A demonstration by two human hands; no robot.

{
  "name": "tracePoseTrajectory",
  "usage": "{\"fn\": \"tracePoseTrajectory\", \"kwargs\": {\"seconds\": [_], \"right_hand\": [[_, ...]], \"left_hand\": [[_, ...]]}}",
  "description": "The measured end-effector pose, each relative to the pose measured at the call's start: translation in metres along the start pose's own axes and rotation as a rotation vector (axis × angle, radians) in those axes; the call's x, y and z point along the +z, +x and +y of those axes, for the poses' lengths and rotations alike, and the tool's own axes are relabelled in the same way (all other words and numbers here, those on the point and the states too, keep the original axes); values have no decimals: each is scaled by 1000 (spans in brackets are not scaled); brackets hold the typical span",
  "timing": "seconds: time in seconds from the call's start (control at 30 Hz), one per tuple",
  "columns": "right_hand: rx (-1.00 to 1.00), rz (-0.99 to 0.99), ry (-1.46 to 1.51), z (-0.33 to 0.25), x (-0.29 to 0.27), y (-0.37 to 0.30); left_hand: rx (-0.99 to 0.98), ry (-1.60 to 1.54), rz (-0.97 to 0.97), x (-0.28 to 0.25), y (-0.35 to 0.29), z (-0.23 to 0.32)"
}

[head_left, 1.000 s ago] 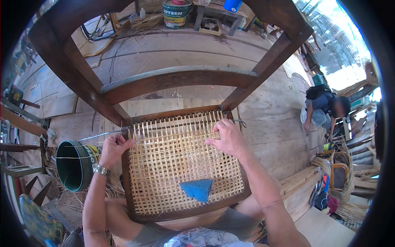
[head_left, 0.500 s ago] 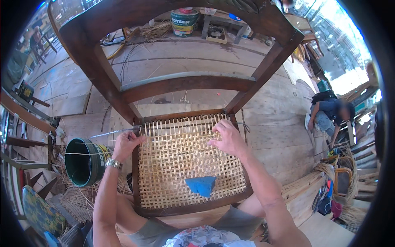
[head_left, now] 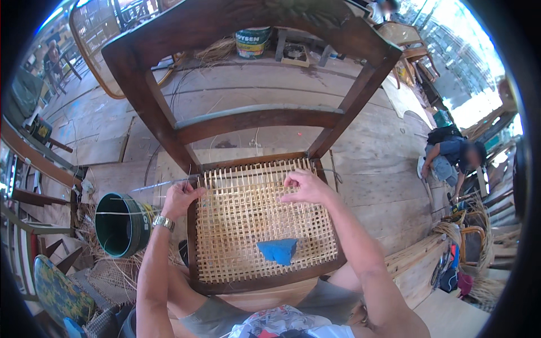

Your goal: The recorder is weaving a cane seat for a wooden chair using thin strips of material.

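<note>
A dark wooden chair [head_left: 259, 118] stands before me with its backrest on the far side. Its seat is an open grid of pale woven cane [head_left: 248, 219]. At the seat's far left corner, my left hand [head_left: 181, 198] pinches a thin cane strand by the frame; its fingertips are partly hidden. My right hand [head_left: 309, 188] hovers over the far right part of the weave, thumb and forefinger apart, with nothing visible between them. A blue piece of sponge or cloth [head_left: 278, 251] lies on the near part of the seat.
A dark green bucket [head_left: 117, 225] lies tipped at left, strands across its mouth. Another bucket [head_left: 252, 44] stands behind the chair. At right a person [head_left: 451, 158] crouches near bundled cane [head_left: 476, 242]. A camouflage-patterned object [head_left: 62, 290] is at lower left.
The view has shifted slightly, so the chair appears a little lower and further right. My right hand has moved slightly left over the weave; my left hand stays at the corner.
</note>
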State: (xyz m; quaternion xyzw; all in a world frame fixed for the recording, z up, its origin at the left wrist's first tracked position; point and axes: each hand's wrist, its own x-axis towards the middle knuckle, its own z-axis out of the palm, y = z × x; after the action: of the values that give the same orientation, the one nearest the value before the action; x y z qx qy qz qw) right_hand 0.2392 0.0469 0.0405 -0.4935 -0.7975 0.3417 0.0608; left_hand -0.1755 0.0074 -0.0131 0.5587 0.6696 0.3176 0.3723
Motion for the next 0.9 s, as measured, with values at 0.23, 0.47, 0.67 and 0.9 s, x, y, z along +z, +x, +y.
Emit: {"fn": "tracePoseTrajectory", "kwargs": {"seconds": [0.23, 0.47, 0.67, 0.9], "right_hand": [[314, 720, 324, 84, -19, -65], [98, 431, 113, 43, -14, -28], [-21, 268, -107, 40, -8, -12], [-17, 168, -68, 46, -16, -10]], "left_hand": [[33, 245, -47, -18, -18, 24], [7, 197, -97, -19, -14, 18], [-64, -135, -200, -23, -4, -21], [-123, -407, -362, -23, -4, -13]]}}
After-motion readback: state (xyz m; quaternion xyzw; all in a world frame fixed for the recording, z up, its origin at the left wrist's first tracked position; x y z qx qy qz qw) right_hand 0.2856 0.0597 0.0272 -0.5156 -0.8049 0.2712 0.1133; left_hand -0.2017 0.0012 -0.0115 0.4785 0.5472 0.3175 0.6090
